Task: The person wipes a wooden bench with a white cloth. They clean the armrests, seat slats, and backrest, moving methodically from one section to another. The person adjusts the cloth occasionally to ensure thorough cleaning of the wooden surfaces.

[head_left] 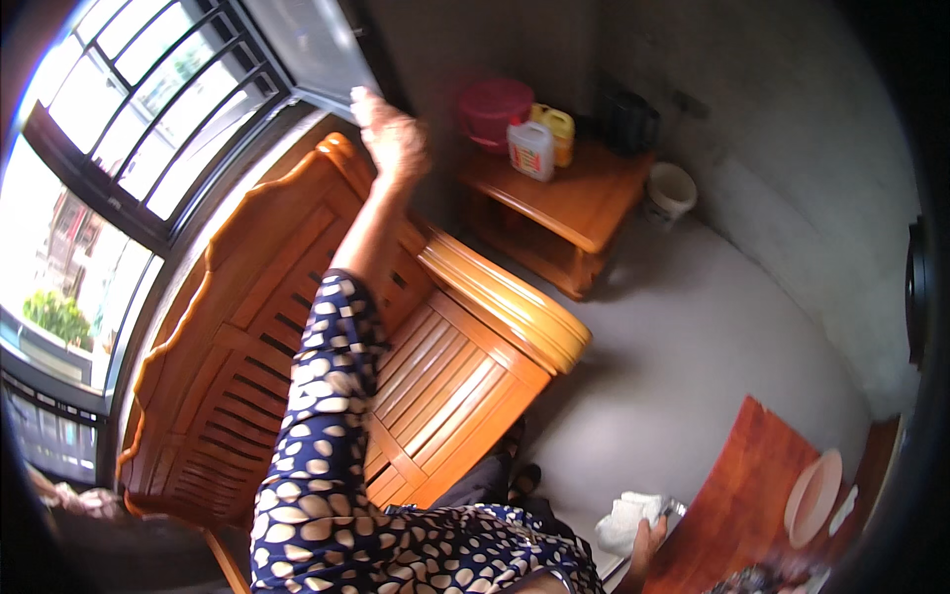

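Note:
My left arm, in a dark blue sleeve with cream spots, stretches up and forward. At its end, my left hand is by the edge of an opened window sash, fingers reaching up toward it; whether they touch is unclear. Down at the lower right, my right hand is closed on a bunched white cloth. A small shiny, see-through thing shows beside those fingers, too small to name. Below my left arm stands a varnished wooden bench with a slatted seat and back.
Dark bars cross the window at left. Beyond the bench, a low wooden table carries a pink tub, a white jug and a yellow jug. A bucket stands nearby. A pink basin rests on a reddish wooden surface.

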The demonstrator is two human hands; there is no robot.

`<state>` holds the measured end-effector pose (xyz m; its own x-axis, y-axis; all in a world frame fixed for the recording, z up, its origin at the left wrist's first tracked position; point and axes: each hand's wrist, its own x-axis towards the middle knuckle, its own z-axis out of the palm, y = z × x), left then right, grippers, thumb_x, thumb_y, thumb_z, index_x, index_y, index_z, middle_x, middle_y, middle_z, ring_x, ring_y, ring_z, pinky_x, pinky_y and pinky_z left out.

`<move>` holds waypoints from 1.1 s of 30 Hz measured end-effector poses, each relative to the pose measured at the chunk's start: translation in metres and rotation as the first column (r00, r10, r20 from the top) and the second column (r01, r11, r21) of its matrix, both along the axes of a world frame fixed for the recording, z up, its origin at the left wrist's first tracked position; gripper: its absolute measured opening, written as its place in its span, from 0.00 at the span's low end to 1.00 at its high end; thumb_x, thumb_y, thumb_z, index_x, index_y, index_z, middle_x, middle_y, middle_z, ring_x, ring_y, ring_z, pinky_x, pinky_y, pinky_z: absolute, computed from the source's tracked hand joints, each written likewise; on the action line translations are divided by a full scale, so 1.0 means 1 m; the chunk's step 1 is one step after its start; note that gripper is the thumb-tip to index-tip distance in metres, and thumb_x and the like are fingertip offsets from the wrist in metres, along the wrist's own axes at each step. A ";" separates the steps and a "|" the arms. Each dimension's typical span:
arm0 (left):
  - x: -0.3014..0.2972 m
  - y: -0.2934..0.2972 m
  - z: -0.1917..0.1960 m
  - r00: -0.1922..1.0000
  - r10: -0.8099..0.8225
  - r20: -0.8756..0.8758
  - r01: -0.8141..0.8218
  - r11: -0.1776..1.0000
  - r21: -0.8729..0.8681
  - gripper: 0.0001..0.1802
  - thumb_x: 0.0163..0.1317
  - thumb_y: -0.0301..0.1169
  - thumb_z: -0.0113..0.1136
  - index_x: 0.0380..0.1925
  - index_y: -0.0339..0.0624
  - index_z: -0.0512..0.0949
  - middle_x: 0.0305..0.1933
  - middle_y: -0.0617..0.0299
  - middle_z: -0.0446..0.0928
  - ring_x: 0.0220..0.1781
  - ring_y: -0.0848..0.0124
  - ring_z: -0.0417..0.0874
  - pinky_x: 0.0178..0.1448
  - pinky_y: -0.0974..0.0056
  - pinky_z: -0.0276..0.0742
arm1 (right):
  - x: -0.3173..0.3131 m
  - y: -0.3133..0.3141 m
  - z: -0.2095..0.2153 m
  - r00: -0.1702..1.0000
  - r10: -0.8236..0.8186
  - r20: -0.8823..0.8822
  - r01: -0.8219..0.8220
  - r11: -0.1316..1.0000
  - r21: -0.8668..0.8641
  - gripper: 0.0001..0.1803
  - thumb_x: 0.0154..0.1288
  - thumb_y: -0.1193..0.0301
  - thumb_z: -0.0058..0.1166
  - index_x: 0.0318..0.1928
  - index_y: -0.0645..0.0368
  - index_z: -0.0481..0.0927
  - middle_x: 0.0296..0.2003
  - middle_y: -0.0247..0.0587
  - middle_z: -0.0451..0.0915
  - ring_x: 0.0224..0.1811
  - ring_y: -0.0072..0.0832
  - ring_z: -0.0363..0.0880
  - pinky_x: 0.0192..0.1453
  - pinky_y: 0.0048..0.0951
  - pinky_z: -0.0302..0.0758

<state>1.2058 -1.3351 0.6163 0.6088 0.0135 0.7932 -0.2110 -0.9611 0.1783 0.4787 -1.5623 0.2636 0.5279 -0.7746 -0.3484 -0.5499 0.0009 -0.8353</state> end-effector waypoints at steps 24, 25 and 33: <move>0.171 -0.119 0.016 0.867 -0.458 -0.197 0.495 0.839 0.226 0.62 0.47 0.38 0.70 0.67 0.21 0.34 0.62 0.34 0.58 0.65 0.41 0.61 0.68 0.52 0.64 | 0.429 0.049 -0.027 0.918 0.296 0.263 -0.269 0.954 -0.135 0.31 0.57 0.78 0.55 0.63 0.56 0.65 0.57 0.49 0.71 0.61 0.46 0.67 0.66 0.43 0.64; 0.183 -0.110 0.007 0.837 -0.501 -0.218 0.542 0.812 0.217 0.62 0.48 0.36 0.69 0.67 0.21 0.33 0.62 0.33 0.58 0.66 0.40 0.60 0.68 0.51 0.63 | 0.441 0.058 -0.038 0.913 0.372 0.168 -0.342 0.922 -0.182 0.32 0.56 0.75 0.56 0.63 0.54 0.65 0.55 0.51 0.70 0.60 0.49 0.64 0.65 0.47 0.61; 0.168 -0.070 -0.045 0.806 -0.590 -0.052 0.441 0.538 0.718 0.47 0.51 0.26 0.61 0.67 0.20 0.47 0.68 0.27 0.50 0.73 0.37 0.48 0.77 0.52 0.47 | 0.494 0.109 -0.079 0.823 0.514 -0.240 -0.521 0.517 -0.679 0.25 0.54 0.69 0.60 0.55 0.45 0.73 0.51 0.45 0.67 0.52 0.48 0.63 0.53 0.50 0.65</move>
